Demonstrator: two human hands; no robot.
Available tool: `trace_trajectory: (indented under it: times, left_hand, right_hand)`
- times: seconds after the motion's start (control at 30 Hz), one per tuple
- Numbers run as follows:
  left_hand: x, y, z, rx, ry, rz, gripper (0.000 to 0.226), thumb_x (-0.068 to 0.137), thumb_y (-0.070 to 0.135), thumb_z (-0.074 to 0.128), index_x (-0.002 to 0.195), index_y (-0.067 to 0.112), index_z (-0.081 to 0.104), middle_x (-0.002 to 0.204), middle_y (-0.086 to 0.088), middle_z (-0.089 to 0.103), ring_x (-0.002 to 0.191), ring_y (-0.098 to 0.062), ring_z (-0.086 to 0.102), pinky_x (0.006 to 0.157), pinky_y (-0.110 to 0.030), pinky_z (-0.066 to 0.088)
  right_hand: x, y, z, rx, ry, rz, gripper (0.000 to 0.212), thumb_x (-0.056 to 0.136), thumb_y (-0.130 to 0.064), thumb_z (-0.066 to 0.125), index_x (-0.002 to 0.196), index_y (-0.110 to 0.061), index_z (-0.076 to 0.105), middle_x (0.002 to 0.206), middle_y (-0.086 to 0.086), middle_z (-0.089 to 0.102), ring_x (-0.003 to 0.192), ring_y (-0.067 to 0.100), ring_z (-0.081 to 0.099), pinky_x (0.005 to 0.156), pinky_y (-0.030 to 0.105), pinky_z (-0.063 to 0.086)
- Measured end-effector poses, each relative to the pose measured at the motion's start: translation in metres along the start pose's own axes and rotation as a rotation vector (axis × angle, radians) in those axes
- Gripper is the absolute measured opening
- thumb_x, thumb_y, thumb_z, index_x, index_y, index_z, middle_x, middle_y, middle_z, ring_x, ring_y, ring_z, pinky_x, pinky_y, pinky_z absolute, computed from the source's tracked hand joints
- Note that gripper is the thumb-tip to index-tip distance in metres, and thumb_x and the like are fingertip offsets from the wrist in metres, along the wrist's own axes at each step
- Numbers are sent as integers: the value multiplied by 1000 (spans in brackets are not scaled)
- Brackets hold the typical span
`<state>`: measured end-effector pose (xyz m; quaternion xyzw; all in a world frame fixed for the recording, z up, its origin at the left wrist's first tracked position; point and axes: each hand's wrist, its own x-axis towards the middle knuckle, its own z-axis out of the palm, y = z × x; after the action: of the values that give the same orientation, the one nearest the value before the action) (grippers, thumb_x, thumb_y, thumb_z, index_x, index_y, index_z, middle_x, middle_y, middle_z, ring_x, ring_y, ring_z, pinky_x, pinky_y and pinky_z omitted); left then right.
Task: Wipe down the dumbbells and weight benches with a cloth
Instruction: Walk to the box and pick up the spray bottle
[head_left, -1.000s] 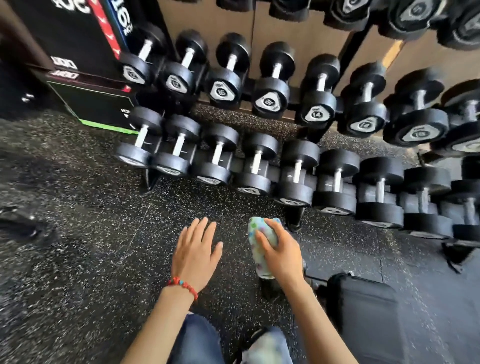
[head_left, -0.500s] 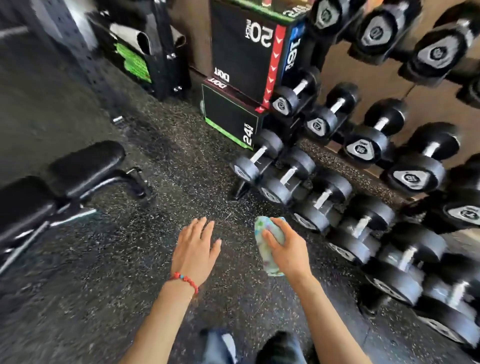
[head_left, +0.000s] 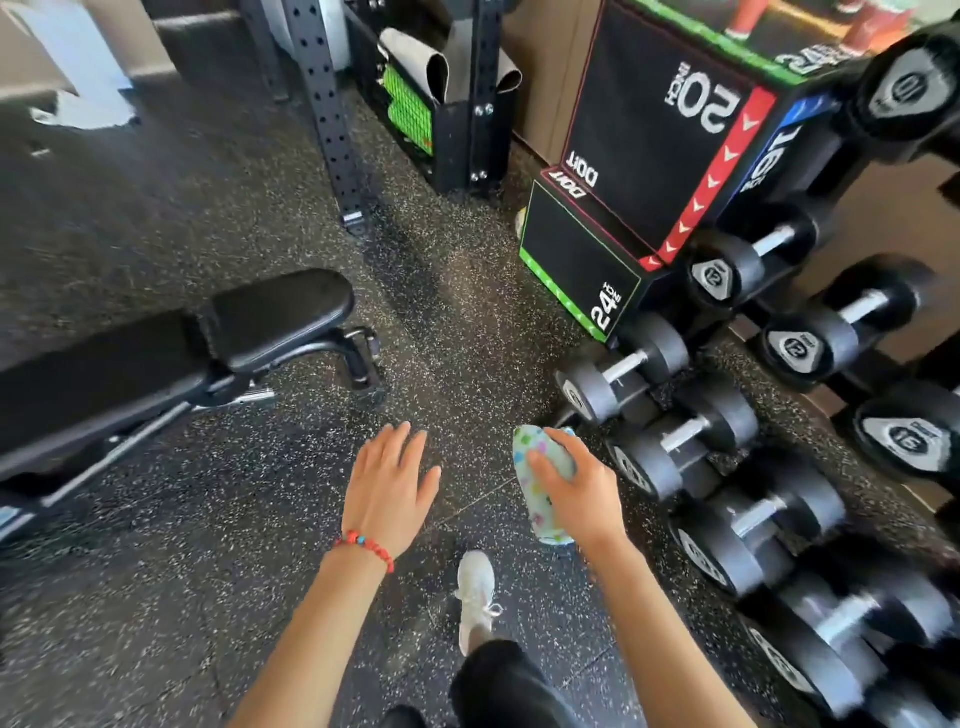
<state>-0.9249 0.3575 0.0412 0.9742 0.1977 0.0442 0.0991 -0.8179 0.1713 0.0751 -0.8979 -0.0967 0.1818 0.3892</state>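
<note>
My right hand (head_left: 579, 493) grips a pale cloth (head_left: 537, 488) with coloured spots, held bunched in the air just left of the lower row of black dumbbells (head_left: 685, 447). More dumbbells (head_left: 810, 338) sit on the upper tier at the right. My left hand (head_left: 387, 486) hangs flat with its fingers spread and holds nothing; a red bead bracelet circles the wrist. A black padded weight bench (head_left: 218, 338) stands at the left, apart from both hands.
Stacked black plyo boxes (head_left: 623, 197) stand behind the rack's left end. A perforated black rack upright (head_left: 332, 119) and a storage bin with green pads (head_left: 441, 104) are farther back. Speckled rubber floor (head_left: 457, 322) lies between bench and dumbbells. My white shoe (head_left: 475, 592) is below.
The view has swung left, away from the dumbbell rack, bringing the bench and plyo boxes into sight. Both hands keep the same pose, cloth still in the right.
</note>
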Motion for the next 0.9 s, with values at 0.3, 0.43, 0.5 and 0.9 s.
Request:
trace_trajectory:
  times: [0.3, 0.43, 0.5, 0.9]
  left_hand:
    - [154, -14, -15, 24, 28, -47, 44, 89, 30, 60, 123, 3, 58, 127, -19, 57, 119, -36, 52, 98, -49, 41]
    - [214, -23, -20, 37, 54, -40, 43, 84, 28, 66, 118, 2, 62, 122, -20, 60, 112, -36, 57, 93, -49, 45]
    - [246, -30, -17, 47, 53, -24, 43, 83, 29, 68, 117, 2, 62, 121, -19, 61, 111, -36, 58, 92, -49, 46]
    - [478, -107, -11, -27, 21, 42, 44, 89, 28, 59, 124, 2, 56, 129, -21, 54, 119, -38, 51, 98, -51, 42]
  right_hand:
    - [155, -64, -13, 44, -45, -76, 29, 89, -35, 57, 116, -24, 58, 105, 1, 64, 90, 16, 56, 85, 33, 48]
    - [213, -87, -15, 37, -31, -76, 27, 88, -34, 57, 114, -25, 59, 106, -1, 65, 92, 17, 57, 82, 28, 43]
    - [243, -95, -11, 40, -32, -65, 27, 88, -34, 58, 113, -26, 59, 108, 2, 66, 98, 24, 60, 82, 30, 45]
    - [438, -180, 26, 81, 39, 7, 28, 87, -34, 59, 114, -27, 60, 111, 1, 64, 97, 23, 57, 83, 31, 42]
